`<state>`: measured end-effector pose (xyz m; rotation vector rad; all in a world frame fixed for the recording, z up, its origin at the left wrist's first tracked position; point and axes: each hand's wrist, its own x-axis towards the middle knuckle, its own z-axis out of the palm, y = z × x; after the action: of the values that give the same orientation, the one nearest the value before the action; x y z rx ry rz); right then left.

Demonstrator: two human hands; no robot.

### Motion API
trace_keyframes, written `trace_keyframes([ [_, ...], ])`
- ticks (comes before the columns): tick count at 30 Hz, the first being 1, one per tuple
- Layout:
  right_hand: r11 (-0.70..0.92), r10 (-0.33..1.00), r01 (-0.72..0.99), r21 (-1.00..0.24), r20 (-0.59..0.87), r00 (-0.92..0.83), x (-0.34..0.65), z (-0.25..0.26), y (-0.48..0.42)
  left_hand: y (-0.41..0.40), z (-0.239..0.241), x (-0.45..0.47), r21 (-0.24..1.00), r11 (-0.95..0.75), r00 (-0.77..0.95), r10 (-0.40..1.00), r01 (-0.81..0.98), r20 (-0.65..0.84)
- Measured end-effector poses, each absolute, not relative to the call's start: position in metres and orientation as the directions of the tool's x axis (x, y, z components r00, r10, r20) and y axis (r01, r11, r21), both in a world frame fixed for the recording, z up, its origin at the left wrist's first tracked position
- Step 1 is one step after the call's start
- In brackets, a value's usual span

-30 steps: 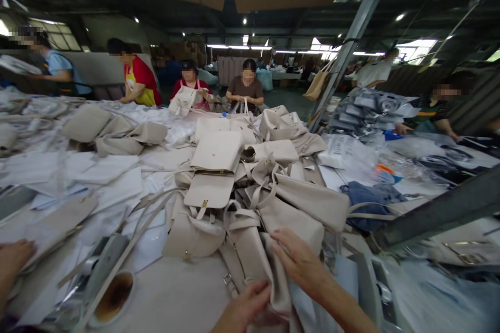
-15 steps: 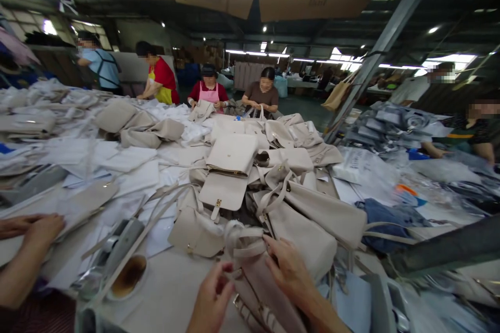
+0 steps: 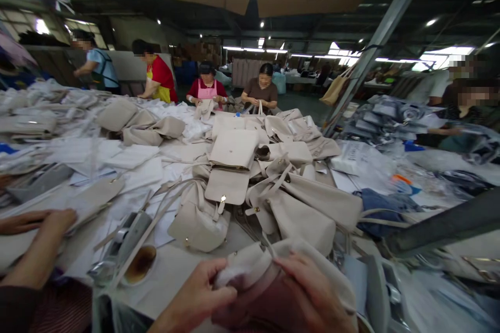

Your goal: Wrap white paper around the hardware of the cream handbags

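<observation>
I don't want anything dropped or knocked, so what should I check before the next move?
1. Left hand on the cream handbag: ok, fingers at its edge.
2. Right hand on it: ok, at the rim.
3. Handbag closed: not ok, its lining shows.
4. Handbag empty: cannot tell.
5. Co-worker's hand clear of it: ok, apart at the left.

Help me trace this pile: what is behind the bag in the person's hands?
Behind the held bag, a pile of beige bags can be seen, one showing a gold-toned clasp. Whatever the held bag itself covers cannot be seen.
</observation>
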<state>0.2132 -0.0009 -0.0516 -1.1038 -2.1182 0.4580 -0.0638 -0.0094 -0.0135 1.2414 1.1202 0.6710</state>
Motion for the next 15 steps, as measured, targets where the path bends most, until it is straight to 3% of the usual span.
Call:
trace_keyframes([
  [2,0.539,0.842,0.574,-0.616,0.411,-0.350,0.204,-0.026,0.021,-0.013,0.007,-0.059,0.929,0.365,0.514,0.809,-0.059,-0.285],
  [5,0.604,0.793,0.478,-0.638,0.418,-0.443,0.181,0.006,0.063,-0.021,0.019,-0.035,0.863,0.412,0.680,0.725,-0.293,-0.115],
  [8,0.682,0.690,0.371,-0.630,0.388,-0.610,0.156,0.025,0.099,-0.025,0.009,-0.001,0.822,0.361,0.712,0.698,-0.440,0.075],
  [10,0.680,0.676,0.341,-0.649,0.374,-0.635,0.146,0.028,0.113,-0.022,-0.001,0.016,0.814,0.312,0.665,0.738,-0.490,0.117],
  [13,0.446,0.878,0.338,-0.829,0.333,-0.342,0.149,0.017,0.111,-0.011,-0.007,0.026,0.788,0.294,0.483,0.875,-0.541,0.006],
  [15,0.168,0.984,0.207,-0.964,0.150,-0.100,0.161,0.003,0.094,-0.002,-0.008,0.027,0.768,0.293,0.372,0.925,-0.570,-0.077],
])
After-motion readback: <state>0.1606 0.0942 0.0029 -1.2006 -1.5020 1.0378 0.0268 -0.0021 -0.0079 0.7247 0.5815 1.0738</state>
